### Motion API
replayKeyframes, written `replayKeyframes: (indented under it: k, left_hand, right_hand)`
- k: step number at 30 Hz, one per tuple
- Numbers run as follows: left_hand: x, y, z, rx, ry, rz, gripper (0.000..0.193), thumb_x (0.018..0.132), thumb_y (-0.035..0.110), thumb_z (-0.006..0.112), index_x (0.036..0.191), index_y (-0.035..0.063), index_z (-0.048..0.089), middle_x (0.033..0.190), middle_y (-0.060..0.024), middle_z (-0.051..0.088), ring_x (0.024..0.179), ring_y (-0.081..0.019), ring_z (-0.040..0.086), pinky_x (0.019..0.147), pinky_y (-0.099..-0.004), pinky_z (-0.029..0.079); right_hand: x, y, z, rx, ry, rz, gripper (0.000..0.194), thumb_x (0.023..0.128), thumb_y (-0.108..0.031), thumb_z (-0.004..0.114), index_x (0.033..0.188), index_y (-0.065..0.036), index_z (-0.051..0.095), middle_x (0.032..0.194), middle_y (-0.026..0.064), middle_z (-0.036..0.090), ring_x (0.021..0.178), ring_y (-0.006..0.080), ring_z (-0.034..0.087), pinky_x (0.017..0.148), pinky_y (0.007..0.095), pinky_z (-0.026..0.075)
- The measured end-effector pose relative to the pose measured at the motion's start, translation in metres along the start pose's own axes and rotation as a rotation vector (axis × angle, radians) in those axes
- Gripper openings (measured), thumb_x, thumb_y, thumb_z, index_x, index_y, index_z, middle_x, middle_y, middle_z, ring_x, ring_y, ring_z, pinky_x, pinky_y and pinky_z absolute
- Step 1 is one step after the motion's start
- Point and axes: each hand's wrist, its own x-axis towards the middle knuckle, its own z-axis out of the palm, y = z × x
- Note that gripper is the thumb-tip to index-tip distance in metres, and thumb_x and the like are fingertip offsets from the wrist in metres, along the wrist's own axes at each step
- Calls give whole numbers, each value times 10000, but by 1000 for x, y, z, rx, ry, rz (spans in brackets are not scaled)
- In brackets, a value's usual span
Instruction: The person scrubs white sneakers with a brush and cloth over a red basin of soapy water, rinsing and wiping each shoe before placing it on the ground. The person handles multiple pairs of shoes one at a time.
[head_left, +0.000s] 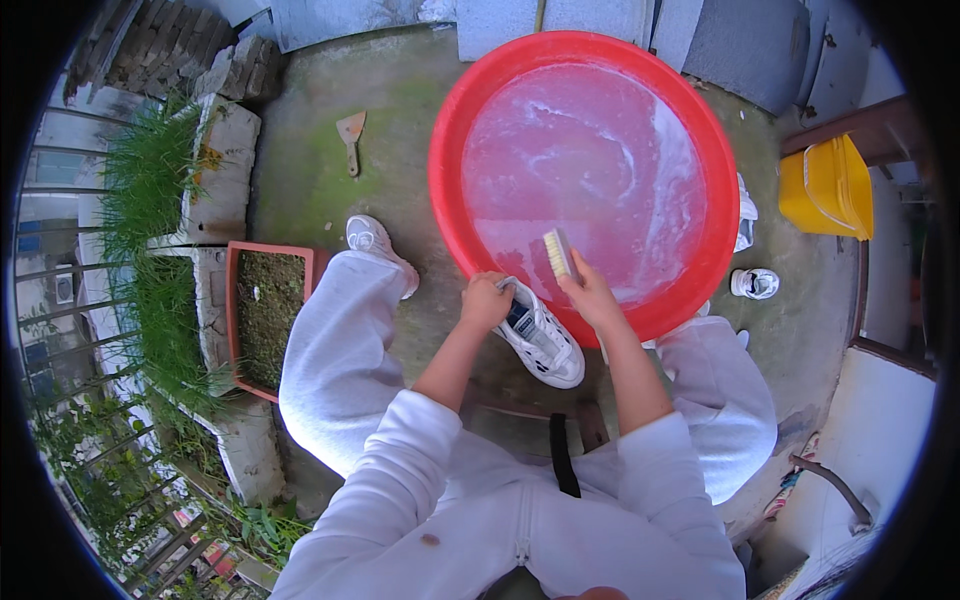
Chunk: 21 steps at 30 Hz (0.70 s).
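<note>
My left hand (487, 300) grips the heel collar of a white lace-up sneaker (553, 352) with dark spots on its side, its toe pointing down and right. The shoe is at the near rim of a large red plastic basin (450, 225). In my right hand (592, 292) is a scrubbing brush (560, 255) with pale bristles turned to the left, held above the basin's near part and apart from the shoe. Cloudy water (570, 165) with streaks of foam lies in the basin.
A putty knife (352, 142) lies on the mossy concrete floor. Another white sneaker (754, 283) and a partly hidden white shoe (744, 214) are right of the basin, near a yellow bucket (825, 187). A rectangular planter (234, 322) stands left.
</note>
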Motion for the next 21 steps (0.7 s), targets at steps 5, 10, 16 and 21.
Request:
replayKeyframes:
  k: [5,10,16,21]
  left_hand:
    - [3,23,-15,-28,-211,-298,282,742,359,569,925,167,665,930,-111,646,941,-293,582,834,-410,408]
    - [3,17,0,-171,-185,-341,357,737,392,563,981,152,664,931,-119,655,955,-261,591,889,-397,359]
    - [-12,2,16,-433,22,-425,323,771,357,560,907,91,682,824,-142,658,852,-294,615,841,-388,405]
    - [-20,21,15,-164,143,-377,322,782,364,559,886,85,683,826,-161,649,850,-330,608,826,-388,417]
  right_hand:
    - [-75,-34,14,263,-5,374,599,872,-209,519,1381,-36,254,1241,158,511,1071,225,534,880,303,406]
    - [-84,-40,50,-176,-14,194,559,869,-195,507,1380,-124,292,1037,178,597,782,315,602,692,380,455]
    - [-39,-49,66,-879,49,110,523,847,-229,524,1343,-187,362,842,216,609,808,366,592,722,440,459]
    - [-35,-53,21,-788,90,227,500,848,-233,517,1329,-209,385,886,230,606,803,401,586,726,467,459]
